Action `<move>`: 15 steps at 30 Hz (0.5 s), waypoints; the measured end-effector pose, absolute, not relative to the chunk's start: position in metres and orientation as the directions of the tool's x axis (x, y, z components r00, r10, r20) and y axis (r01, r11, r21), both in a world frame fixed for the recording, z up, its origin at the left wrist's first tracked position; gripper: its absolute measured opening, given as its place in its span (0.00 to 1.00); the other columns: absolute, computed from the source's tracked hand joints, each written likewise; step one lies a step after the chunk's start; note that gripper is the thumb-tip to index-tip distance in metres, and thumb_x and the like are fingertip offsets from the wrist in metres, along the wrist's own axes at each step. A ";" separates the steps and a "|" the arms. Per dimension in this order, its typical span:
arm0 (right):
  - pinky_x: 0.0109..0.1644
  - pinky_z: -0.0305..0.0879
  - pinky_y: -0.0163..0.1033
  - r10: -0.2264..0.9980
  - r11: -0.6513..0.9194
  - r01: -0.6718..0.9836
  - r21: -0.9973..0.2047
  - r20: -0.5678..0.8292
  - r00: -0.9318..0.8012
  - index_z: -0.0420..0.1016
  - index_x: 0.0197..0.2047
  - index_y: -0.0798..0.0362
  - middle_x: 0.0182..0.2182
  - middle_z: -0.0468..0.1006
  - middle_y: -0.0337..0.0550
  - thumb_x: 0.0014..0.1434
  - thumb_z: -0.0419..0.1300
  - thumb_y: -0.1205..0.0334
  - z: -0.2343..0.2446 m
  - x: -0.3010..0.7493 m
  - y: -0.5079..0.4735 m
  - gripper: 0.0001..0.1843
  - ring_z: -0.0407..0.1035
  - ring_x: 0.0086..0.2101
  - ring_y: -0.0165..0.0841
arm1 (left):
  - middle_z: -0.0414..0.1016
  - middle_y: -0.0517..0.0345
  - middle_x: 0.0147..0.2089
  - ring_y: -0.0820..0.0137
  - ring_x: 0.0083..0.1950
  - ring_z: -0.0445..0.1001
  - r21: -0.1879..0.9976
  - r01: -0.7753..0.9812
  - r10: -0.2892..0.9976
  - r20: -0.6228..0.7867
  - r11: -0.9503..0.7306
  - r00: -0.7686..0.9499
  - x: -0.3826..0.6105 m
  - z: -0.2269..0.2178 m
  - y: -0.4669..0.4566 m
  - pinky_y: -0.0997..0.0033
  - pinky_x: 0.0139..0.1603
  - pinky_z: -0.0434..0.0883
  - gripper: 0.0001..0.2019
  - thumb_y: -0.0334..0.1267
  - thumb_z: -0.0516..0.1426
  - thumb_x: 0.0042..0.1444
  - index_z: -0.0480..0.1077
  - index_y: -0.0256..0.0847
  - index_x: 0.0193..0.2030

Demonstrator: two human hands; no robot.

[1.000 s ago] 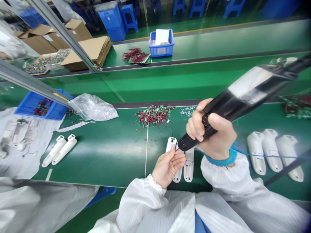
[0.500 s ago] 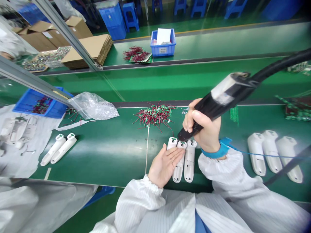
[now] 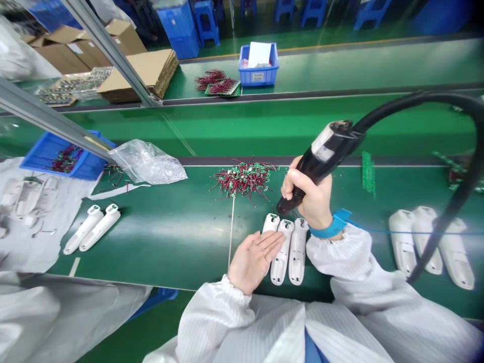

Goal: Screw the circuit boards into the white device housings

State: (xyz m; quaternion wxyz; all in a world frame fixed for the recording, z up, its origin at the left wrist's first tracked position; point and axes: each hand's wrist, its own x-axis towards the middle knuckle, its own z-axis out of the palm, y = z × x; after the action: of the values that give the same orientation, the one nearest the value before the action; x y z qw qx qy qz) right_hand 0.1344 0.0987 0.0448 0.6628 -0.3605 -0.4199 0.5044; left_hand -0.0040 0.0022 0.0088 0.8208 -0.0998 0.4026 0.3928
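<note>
My right hand (image 3: 310,194) is wrapped round a black corded electric screwdriver (image 3: 321,154), its nose pointing down and left. The nose hovers just above the top ends of three white plastic housings; its very tip is hard to make out. My left hand (image 3: 257,257) lies flat, palm up and fingers stretched, over the left housing (image 3: 271,223), with its fingertips at the middle housing (image 3: 282,257). Beside that stands the right housing (image 3: 297,254), untouched. Small green boards show in the top ends of the housings.
Behind the housings lies a pile of small green boards with red wires (image 3: 247,176). Several white housings (image 3: 403,242) lie at right, two more (image 3: 100,227) at left. A plastic bag (image 3: 149,161) and blue bin (image 3: 71,156) are at back left. The screwdriver's cable (image 3: 423,98) loops right.
The screwdriver has come away from the middle housing's top, now sitting more upright with its cable bowed into a loop. My left hand has slid slightly left off the middle housing.
</note>
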 end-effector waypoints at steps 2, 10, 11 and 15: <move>0.19 0.60 0.35 0.971 0.232 -0.363 -0.903 0.195 0.134 0.69 0.34 0.51 0.15 0.68 0.30 0.51 0.68 0.56 0.044 0.133 0.099 0.13 0.60 0.14 0.26 | 0.73 0.25 0.54 0.52 0.59 0.73 0.163 -0.728 0.578 -0.730 0.666 0.365 -0.004 0.006 0.001 0.61 0.64 0.67 0.17 0.33 0.50 0.62 0.68 0.18 0.49; 0.19 0.60 0.33 0.974 0.228 -0.379 -0.897 0.211 0.087 0.70 0.38 0.52 0.16 0.69 0.30 0.51 0.68 0.57 0.047 0.133 0.098 0.14 0.60 0.14 0.25 | 0.74 0.28 0.55 0.54 0.60 0.72 0.189 -0.724 0.594 -0.721 0.664 0.357 -0.003 0.003 0.000 0.61 0.65 0.65 0.15 0.33 0.49 0.63 0.71 0.21 0.46; 0.19 0.60 0.33 0.971 0.238 -0.394 -0.888 0.224 0.081 0.71 0.38 0.52 0.16 0.69 0.31 0.52 0.68 0.58 0.050 0.133 0.096 0.13 0.60 0.14 0.25 | 0.74 0.28 0.55 0.55 0.59 0.73 0.188 -0.722 0.593 -0.720 0.666 0.359 -0.003 0.003 0.000 0.61 0.65 0.65 0.15 0.33 0.49 0.63 0.71 0.21 0.46; 0.18 0.58 0.31 0.962 0.224 -0.522 -0.823 0.272 -0.016 0.72 0.39 0.52 0.16 0.69 0.31 0.55 0.66 0.61 0.067 0.131 0.080 0.10 0.60 0.14 0.24 | 0.76 0.31 0.52 0.55 0.57 0.74 0.197 -0.723 0.618 -0.690 0.662 0.378 0.000 0.007 0.001 0.61 0.64 0.66 0.17 0.36 0.48 0.65 0.72 0.22 0.46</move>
State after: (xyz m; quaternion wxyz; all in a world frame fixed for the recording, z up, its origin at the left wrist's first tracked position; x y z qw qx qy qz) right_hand 0.1315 0.0798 0.0670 0.6534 -0.2554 -0.4304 0.5679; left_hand -0.0001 0.0011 0.0068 0.8272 -0.0688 0.3832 0.4051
